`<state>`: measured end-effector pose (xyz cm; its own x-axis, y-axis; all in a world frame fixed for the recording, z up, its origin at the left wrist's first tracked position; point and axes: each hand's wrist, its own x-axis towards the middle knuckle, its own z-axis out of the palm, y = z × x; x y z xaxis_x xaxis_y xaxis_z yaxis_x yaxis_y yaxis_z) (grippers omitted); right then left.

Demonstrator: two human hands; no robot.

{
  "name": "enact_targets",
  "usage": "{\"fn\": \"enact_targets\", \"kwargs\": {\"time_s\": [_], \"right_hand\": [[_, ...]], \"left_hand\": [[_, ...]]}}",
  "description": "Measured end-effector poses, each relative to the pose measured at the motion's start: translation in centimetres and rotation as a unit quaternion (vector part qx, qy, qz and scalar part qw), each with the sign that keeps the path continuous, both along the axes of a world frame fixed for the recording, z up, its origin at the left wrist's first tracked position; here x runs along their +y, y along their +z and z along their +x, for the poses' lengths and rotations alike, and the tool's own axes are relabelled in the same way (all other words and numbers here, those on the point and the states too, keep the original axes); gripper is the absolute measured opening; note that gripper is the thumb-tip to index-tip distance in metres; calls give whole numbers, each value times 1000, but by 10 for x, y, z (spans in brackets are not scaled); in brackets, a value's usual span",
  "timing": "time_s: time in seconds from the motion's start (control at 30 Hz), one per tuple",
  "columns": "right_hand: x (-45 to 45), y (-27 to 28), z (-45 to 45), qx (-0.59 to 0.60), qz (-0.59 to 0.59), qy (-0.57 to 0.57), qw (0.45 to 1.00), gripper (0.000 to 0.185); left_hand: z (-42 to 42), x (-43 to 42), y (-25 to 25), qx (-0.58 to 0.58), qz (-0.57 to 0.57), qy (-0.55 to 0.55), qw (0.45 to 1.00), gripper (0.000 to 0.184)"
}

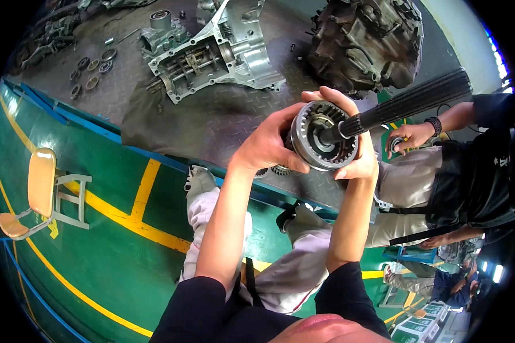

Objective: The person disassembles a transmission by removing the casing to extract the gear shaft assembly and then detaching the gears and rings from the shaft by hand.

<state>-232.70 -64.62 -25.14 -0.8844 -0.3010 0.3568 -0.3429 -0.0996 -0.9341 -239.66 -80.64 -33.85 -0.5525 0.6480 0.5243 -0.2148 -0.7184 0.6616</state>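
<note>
Both of my hands hold a round metal gear hub [308, 150] with inner teeth, out over the table's front edge. A long dark splined shaft [418, 102] sticks out of its centre toward the upper right. My left hand [270, 140] wraps the hub's left side, its thumb along the lower rim. My right hand [360, 146] grips the right side, fingers over the top and thumb at the lower rim. Beneath the hub, partly hidden, small gears [280, 170] lie at the table's edge.
An open silver gearbox housing [203, 63] lies on the metal table [212, 123]. A dark, dirty transmission [366, 48] stands at the back right. Bearing rings [92, 83] lie at the left. A co-worker [469, 171] stands close on the right. A chair [42, 182] is at the left.
</note>
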Motion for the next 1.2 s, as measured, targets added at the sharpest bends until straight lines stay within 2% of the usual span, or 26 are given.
{"fn": "enact_targets", "kwargs": {"time_s": [0.17, 0.23, 0.27, 0.3, 0.37, 0.4, 0.5, 0.53, 0.6, 0.83, 0.9, 0.93, 0.97, 1.03, 1.07, 1.1, 1.17, 1.2], "right_hand": [[-4, 12, 11, 6, 58, -75, 996, 118], [2, 20, 12, 78, 162, -111, 977, 113], [0, 23, 16, 131, 217, -149, 956, 103], [1, 25, 20, 129, 219, -148, 956, 103], [6, 29, 28, 166, 294, -187, 923, 93], [3, 29, 33, 168, 292, -208, 918, 88], [-5, 49, 46, 195, 448, -252, 835, 83], [-8, 52, 50, 193, 451, -252, 834, 83], [-13, 56, 56, 216, 529, -275, 773, 78], [1, 44, 57, 254, 503, -281, 777, 76], [13, 37, 55, 226, 443, -272, 824, 74], [14, 34, 53, 190, 410, -250, 856, 85], [12, 34, 53, 190, 410, -251, 856, 85], [-2, 33, 50, 181, 367, -249, 878, 107], [-12, 31, 49, 156, 310, -248, 905, 124], [-20, 26, 45, 161, 271, -273, 909, 128], [-41, 30, 35, 143, 305, -324, 884, 123], [-43, 30, 30, 130, 302, -347, 878, 112]], "left_hand": [[1, -2, 5, -8, 3, 8, 1000, 109], [1, -3, 7, -2, 4, 8, 1000, 107], [2, -3, 7, -4, 3, 10, 1000, 106], [2, -3, 8, -6, 2, 12, 1000, 105], [2, -1, 8, -9, 11, 3, 1000, 104], [2, -1, 8, -4, 17, 2, 1000, 104], [1, -4, 9, 14, 13, 9, 1000, 104], [1, -2, 8, 16, 20, 8, 1000, 104], [2, 1, 8, 18, 29, 4, 999, 104], [5, 4, 9, 26, 34, 2, 999, 105], [5, 4, 9, 21, 29, -2, 999, 105], [4, 2, 9, 12, 31, 2, 999, 105], [4, 1, 10, 4, 32, 8, 999, 104], [3, 0, 8, -1, 19, 21, 1000, 104], [2, -1, 9, 11, 4, 40, 999, 103], [1, -1, 10, 24, -11, 55, 998, 102], [1, 2, 12, 28, -34, 44, 998, 99], [0, 4, 11, 15, -27, 44, 999, 97]]}}
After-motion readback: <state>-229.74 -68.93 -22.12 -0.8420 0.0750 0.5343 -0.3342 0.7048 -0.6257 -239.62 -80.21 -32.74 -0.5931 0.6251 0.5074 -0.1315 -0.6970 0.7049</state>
